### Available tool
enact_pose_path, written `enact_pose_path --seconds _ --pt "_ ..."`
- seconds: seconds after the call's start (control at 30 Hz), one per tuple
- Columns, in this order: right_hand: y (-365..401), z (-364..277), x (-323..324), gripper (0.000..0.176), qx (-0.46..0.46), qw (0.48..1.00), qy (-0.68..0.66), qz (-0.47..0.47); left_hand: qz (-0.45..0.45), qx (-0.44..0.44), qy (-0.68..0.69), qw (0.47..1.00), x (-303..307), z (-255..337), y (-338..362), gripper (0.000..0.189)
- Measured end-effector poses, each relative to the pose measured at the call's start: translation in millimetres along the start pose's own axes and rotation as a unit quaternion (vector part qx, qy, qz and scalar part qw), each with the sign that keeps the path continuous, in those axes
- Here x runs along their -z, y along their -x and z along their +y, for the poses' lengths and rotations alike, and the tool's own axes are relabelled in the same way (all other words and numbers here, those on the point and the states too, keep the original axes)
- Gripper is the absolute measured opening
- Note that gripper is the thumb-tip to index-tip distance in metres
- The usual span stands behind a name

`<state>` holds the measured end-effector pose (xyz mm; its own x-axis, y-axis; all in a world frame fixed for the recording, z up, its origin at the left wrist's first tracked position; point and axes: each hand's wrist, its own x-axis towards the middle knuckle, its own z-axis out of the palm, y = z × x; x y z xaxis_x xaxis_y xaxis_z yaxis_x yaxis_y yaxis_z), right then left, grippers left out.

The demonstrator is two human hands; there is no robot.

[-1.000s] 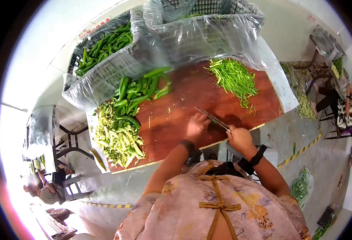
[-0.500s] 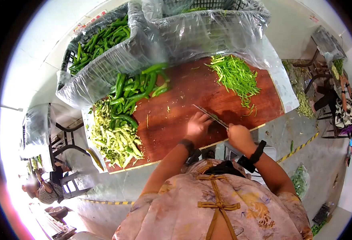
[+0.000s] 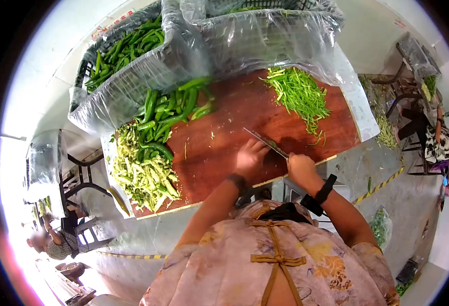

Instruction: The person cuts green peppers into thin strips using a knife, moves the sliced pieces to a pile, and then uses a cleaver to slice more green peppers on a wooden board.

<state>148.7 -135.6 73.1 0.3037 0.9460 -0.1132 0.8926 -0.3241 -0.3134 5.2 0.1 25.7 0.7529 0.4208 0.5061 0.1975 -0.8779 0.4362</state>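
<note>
My right hand (image 3: 302, 167) is closed round the handle of a knife (image 3: 265, 141), whose blade slants up and left over the reddish-brown board (image 3: 214, 176). Beside the blade, my left hand (image 3: 250, 156) rests on the board with curled fingers; what lies under them is hidden. A bit of green shows along the blade. To the upper right lies a heap of thin green pepper shreds (image 3: 298, 97). Whole green peppers (image 3: 158, 122) are piled on the board's left side, above a heap of pale pepper cores and scraps (image 3: 143, 176).
Behind the board stand a plastic-lined crate of green peppers (image 3: 133, 66) and a second lined crate (image 3: 275, 43). Another knife-like yellowish object (image 3: 117, 201) lies at the left edge. One person (image 3: 61, 242) sits at far left, another (image 3: 436, 137) at far right. A bag of greens (image 3: 381, 227) sits on the floor.
The view has shifted slightly. Both hands and the knife stay almost in place, with the blade still beside the left fingers. The person at far right has moved an arm.
</note>
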Motion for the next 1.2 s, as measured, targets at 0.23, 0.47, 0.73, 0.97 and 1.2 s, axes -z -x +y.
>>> enact_pose_path --seconds 0.23,0.47,0.73,0.97,1.2 --pt "-40.8 -1.1 -15.6 0.02 -0.005 0.997 -0.038 0.063 -0.018 0.001 -0.012 1.0 -2.5 -2.4 0.5 0.029" --pt "3.2 1.2 -3.2 0.018 -0.014 0.999 -0.016 0.033 -0.03 0.019 -0.018 0.999 10.3 10.6 -3.9 0.027" --pt "9.6 2.1 4.5 0.018 0.008 1.0 -0.003 -0.001 -0.016 0.007 -0.02 1.0 3.8 3.4 -3.1 0.031" --pt "-27.5 -0.3 -21.3 0.019 0.032 0.999 -0.023 0.023 -0.003 -0.005 0.008 1.0 0.3 -1.3 -4.3 0.031" --pt "-36.3 -2.8 -18.1 0.018 0.004 0.999 -0.022 0.05 -0.007 -0.013 0.001 1.0 -14.1 -15.1 4.4 0.028"
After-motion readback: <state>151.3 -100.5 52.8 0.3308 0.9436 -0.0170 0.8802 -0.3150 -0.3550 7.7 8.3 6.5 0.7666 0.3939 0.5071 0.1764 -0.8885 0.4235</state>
